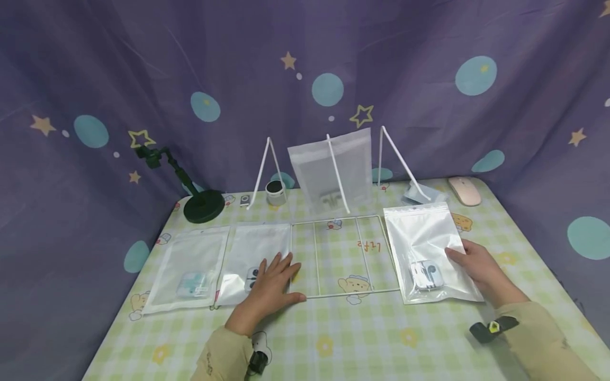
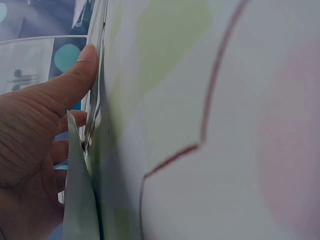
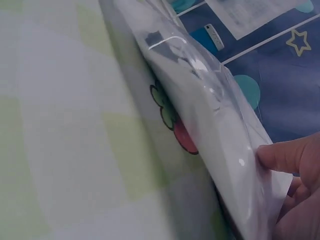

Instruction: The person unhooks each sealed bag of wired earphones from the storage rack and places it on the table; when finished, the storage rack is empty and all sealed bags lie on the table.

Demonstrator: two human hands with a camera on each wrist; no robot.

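The left hand (image 1: 270, 288) lies palm down, fingers spread and pointing forward, the thumb stretched out sideways (it points inward). Its bare wrist (image 1: 240, 319) emerges from a beige left sleeve (image 1: 223, 353). The right hand (image 1: 482, 269) pinches, thumb on top and fingers tucked underneath, with a matching right sleeve (image 1: 543, 341) slanting in from the lower right.

Room on near tablecloth (image 1: 362, 338), rack (image 1: 338, 174) behind

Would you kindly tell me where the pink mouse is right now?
In the head view, the pink mouse lies at the far right corner of the checked tabletop, beyond the rightmost silvery pouch and right of the nearest white wire prong.
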